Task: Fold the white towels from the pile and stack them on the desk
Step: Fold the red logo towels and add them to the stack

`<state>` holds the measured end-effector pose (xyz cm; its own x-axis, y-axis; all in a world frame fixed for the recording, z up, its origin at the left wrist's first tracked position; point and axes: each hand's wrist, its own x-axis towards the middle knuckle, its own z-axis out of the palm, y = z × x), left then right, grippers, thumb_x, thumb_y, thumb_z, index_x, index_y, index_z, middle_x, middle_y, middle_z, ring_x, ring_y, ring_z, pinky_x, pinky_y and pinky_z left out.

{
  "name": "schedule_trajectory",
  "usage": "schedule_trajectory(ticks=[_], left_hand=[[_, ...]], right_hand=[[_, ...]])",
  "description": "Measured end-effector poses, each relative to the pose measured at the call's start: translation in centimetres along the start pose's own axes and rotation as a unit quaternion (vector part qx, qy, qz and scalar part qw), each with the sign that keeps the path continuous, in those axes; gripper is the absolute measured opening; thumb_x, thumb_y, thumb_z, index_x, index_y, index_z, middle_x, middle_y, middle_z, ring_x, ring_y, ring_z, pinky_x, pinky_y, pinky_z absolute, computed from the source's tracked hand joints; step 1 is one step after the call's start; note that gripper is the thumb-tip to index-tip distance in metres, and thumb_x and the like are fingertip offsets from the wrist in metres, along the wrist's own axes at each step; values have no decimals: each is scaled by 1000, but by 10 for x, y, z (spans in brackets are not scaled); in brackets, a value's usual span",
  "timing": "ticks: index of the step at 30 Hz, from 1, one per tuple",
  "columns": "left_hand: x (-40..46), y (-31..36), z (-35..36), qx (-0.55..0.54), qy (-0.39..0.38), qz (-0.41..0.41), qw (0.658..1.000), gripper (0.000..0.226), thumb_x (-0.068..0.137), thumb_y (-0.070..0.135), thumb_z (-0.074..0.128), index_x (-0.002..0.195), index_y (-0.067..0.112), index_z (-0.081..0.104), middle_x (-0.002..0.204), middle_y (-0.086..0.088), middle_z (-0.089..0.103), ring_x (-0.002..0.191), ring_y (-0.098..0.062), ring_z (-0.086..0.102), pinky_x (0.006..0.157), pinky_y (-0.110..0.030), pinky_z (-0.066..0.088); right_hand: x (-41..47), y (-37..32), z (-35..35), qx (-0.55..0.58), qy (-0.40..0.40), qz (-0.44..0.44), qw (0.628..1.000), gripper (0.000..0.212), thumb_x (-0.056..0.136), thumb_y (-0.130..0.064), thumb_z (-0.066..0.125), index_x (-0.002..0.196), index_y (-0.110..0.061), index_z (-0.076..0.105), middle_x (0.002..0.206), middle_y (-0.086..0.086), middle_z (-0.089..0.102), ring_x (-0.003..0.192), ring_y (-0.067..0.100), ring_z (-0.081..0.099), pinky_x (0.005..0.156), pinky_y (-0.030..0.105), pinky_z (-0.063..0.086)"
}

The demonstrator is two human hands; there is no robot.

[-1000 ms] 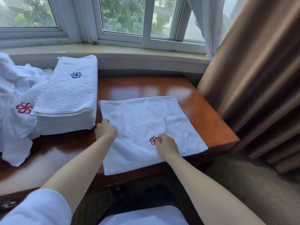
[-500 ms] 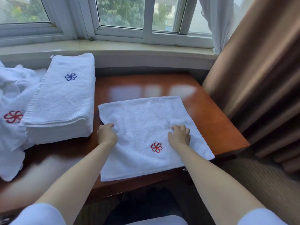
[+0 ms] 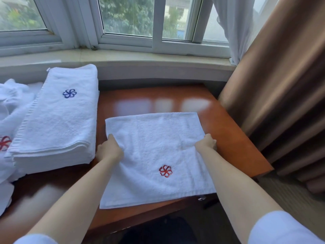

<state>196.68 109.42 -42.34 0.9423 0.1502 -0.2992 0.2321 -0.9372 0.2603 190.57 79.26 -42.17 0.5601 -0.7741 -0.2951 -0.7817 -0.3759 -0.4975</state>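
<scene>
A white towel (image 3: 154, 147) with a red flower emblem lies flat on the brown desk (image 3: 233, 145). My left hand (image 3: 109, 150) grips its left edge with curled fingers. At the towel's right edge sits my right hand (image 3: 207, 142), fingers curled down over that edge. A tall stack of folded white towels (image 3: 58, 124), the top one bearing a blue emblem, stands to the left. Further left lies the loose pile of unfolded towels (image 3: 8, 120), one showing a red emblem.
A stone window sill (image 3: 123, 57) and window run along the back. A brown curtain (image 3: 284, 85) hangs close at the desk's right side, with a sheer white curtain (image 3: 230, 29) behind it. Carpeted floor lies below the desk at right.
My right hand slid from the red emblem out to the towel's right edge. My left hand stayed at the left edge. The camera leaned in closer.
</scene>
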Motion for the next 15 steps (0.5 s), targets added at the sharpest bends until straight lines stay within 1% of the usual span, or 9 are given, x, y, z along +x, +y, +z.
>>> schedule_trajectory(ticks=[2, 4, 7, 9, 10, 11, 12, 13, 15], left_hand=[[1, 4, -7, -29, -35, -3, 999, 51, 89, 14, 48, 138, 11, 34, 127, -16, 53, 115, -34, 53, 86, -38, 47], [-1, 7, -12, -23, -36, 2, 999, 48, 91, 17, 47, 138, 11, 36, 129, -15, 53, 114, -32, 54, 82, -36, 45], [-6, 6, -17, -7, -13, 8, 1000, 47, 90, 19, 49, 136, 12, 38, 125, -12, 56, 114, -31, 55, 78, -35, 43], [-8, 4, -19, 6, 0, 4, 1000, 48, 90, 21, 51, 136, 12, 40, 124, -11, 57, 115, -31, 54, 78, -35, 45], [-9, 4, -21, 19, 6, 6, 1000, 45, 89, 21, 52, 132, 12, 44, 121, -11, 59, 114, -31, 54, 78, -34, 46], [-8, 4, -22, 27, 9, 12, 1000, 40, 88, 21, 52, 126, 11, 47, 118, -11, 60, 113, -31, 54, 80, -34, 48], [-7, 4, -24, 27, 8, 16, 999, 36, 87, 20, 52, 122, 11, 49, 117, -11, 60, 112, -31, 54, 83, -35, 50], [-6, 4, -24, 17, 3, 16, 1000, 35, 87, 19, 52, 120, 10, 50, 116, -12, 60, 112, -32, 53, 86, -36, 50], [-5, 3, -23, -9, -8, 14, 1000, 34, 88, 18, 52, 120, 8, 49, 117, -13, 58, 112, -32, 53, 87, -38, 50]], right_hand=[[2, -5, -3, -1, -14, 16, 1000, 46, 88, -6, 54, 132, -7, 39, 134, 18, 44, 113, 33, 55, 80, 36, 48], [2, -8, -5, 24, -27, 40, 999, 54, 87, -5, 58, 134, -6, 33, 134, 18, 48, 110, 32, 58, 71, 33, 48], [1, -8, -2, 150, -27, 85, 985, 60, 83, 4, 60, 134, -6, 31, 135, 17, 47, 86, 30, 67, 48, 27, 50], [4, -8, -3, 200, -23, 97, 975, 64, 81, 9, 62, 135, -5, 31, 135, 19, 45, 86, 32, 69, 56, 34, 56], [6, -7, -4, 211, -39, 101, 972, 58, 81, 8, 63, 131, -3, 36, 126, 21, 51, 81, 29, 70, 58, 33, 58], [7, -7, -5, 217, -69, 104, 968, 41, 83, 5, 63, 119, -1, 45, 107, 20, 60, 66, 22, 70, 52, 27, 56], [7, -7, -6, 219, -104, 121, 963, 18, 85, 1, 61, 101, -1, 52, 78, 16, 63, 43, 16, 61, 40, 19, 47], [4, -8, -7, 216, -130, 145, 957, 6, 87, -2, 60, 89, -2, 54, 54, 9, 55, 28, 12, 46, 32, 14, 35], [0, -10, -3, 207, -152, 153, 954, 18, 82, -1, 65, 94, -6, 53, 38, 2, 45, 23, 7, 34, 32, 9, 26]])
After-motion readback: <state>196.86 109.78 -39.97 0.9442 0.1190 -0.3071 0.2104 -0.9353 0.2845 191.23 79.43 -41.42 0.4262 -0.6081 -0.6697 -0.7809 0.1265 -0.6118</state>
